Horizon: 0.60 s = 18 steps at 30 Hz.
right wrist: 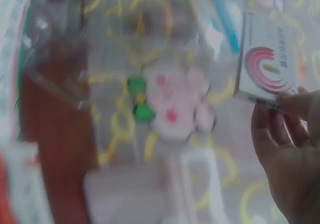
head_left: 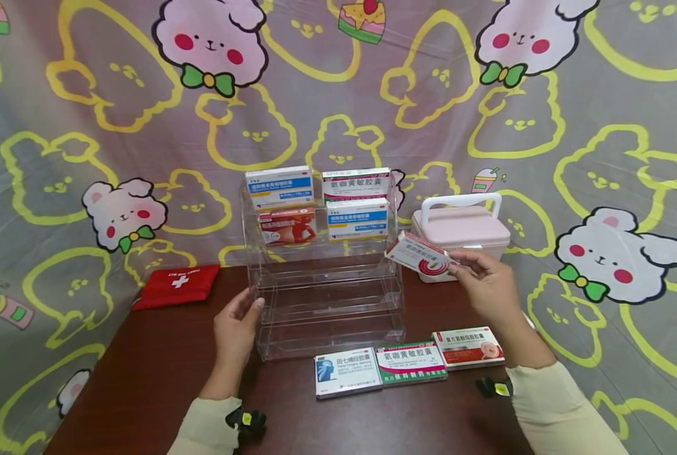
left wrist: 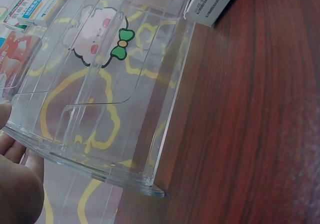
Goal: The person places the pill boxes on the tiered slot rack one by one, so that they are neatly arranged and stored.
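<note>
My right hand [head_left: 483, 284] pinches one end of a white-and-pink medicine box [head_left: 418, 254] with red arcs on its face. The box is tilted in the air, beside the right side of a clear tiered display rack [head_left: 327, 300]. At the rack's left side, my left hand [head_left: 237, 325] grips the edge, thumb on one face and fingers behind it in the left wrist view. On the upper tiers stand two blue-and-white boxes [head_left: 279, 188], a red capsule box [head_left: 287, 226] and a white-and-magenta box [head_left: 356, 184]. The lower tiers hold nothing.
Before the rack lie a white-and-blue box [head_left: 347, 373], a green-and-magenta box [head_left: 411, 363] and a white-and-red box [head_left: 468, 347]. A pink case [head_left: 463, 227] with a white handle stands behind right. A red first aid pouch [head_left: 177, 285] lies at left. Patterned cloth hangs behind the table.
</note>
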Each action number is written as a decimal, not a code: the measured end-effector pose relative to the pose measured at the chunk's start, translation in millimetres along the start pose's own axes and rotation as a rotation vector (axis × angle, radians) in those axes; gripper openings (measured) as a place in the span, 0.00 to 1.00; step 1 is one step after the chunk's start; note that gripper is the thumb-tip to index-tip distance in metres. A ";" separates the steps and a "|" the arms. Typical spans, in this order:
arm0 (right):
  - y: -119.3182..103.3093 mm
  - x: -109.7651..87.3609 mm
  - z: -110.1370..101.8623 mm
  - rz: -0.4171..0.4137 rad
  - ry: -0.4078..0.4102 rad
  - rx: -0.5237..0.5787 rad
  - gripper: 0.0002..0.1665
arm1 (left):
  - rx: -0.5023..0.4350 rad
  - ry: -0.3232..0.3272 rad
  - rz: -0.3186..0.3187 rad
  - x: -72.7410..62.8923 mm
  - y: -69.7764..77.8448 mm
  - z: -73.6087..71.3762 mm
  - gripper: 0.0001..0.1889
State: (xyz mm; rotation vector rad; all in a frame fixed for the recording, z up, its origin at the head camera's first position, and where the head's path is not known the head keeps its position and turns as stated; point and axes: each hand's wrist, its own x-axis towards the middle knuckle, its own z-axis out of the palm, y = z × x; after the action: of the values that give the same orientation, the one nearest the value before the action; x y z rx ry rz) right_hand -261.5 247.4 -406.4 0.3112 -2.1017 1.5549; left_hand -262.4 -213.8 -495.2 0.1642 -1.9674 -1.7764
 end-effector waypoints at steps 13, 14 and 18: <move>-48.4 29.4 122.2 -0.430 -0.130 -0.284 0.13 | 0.035 0.001 -0.016 0.4 -1.1 -1.0 0.24; -48.8 32.0 129.9 -0.440 -0.143 -0.301 0.13 | 0.037 0.003 -0.013 0.6 -1.4 -0.9 0.24; -48.5 41.1 154.9 -0.450 -0.205 -0.353 0.11 | 0.024 0.013 -0.005 1.1 -1.8 -0.2 0.23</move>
State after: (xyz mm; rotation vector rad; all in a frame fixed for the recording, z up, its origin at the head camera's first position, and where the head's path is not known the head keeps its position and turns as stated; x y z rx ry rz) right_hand -313.7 90.6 -379.0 0.7780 -2.2108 0.9086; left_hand -263.6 -214.6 -496.6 0.1881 -1.9817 -1.7507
